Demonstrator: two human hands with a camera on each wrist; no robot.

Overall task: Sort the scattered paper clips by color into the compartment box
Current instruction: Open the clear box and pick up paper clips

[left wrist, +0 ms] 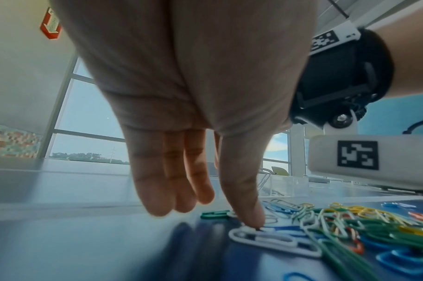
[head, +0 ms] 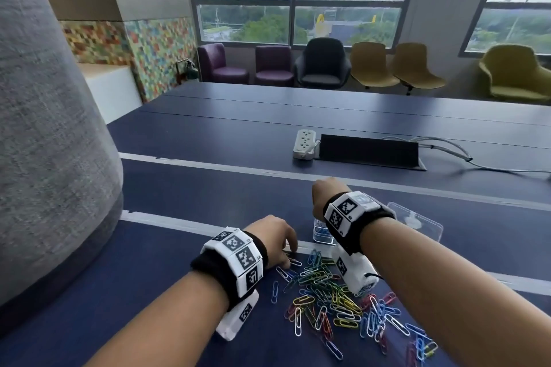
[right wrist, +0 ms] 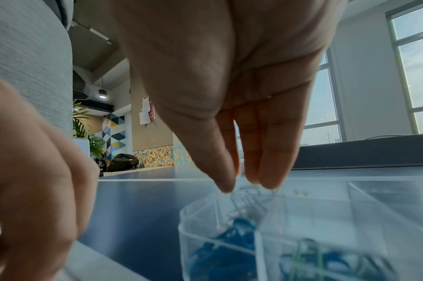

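Bare forearms, no sleeves. Left wristband (head: 228, 262): black strap, white blocks printed with black square-code markers. Right wristband (head: 354, 214): same build. White marker-tagged camera housing (left wrist: 371, 161) under right wrist, black bracket, silver screw (left wrist: 341, 119), thin black cable.

Two hands are showing: the left hand (head: 275, 237) and the right hand (head: 326, 192). One clear compartment box (head: 423, 225) is sitting on one dark blue table (head: 208, 188). One pile of paper clips (head: 334, 304) is lying there in six colours: blue, green, yellow, red, white and purple, the clips overlapping too much for counting. One white power strip (head: 304, 144) is lying further back. Along the windows six chairs are standing: two purple chairs (head: 272, 64), one dark grey chair (head: 323, 62) and three mustard yellow chairs (head: 417, 65)
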